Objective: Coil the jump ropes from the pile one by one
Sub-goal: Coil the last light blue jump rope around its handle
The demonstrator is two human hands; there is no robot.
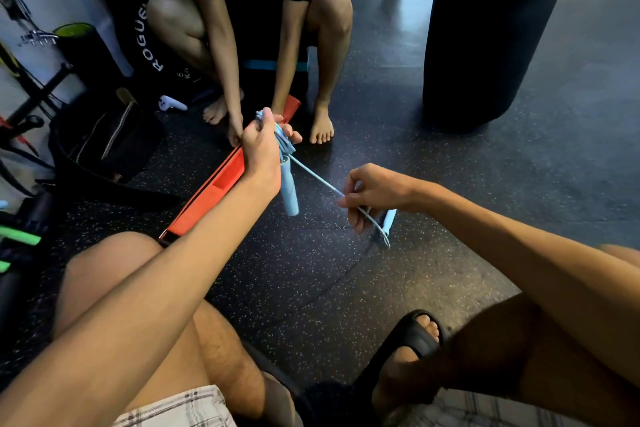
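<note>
Above the speckled black floor, a light blue jump rope is held between two hands. Its coiled loops are gripped in the closed fingers of the left hand, with one handle hanging below the fist. A taut strand is pinched by the right hand (the second handle is tucked just beneath it). An orange strap lies beside.

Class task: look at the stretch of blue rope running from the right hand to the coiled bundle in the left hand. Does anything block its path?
Nothing visible does. The blue rope runs taut through open air from the right hand to the bundle gripped by the left hand. One handle hangs below the bundle, clear of that path.
</note>
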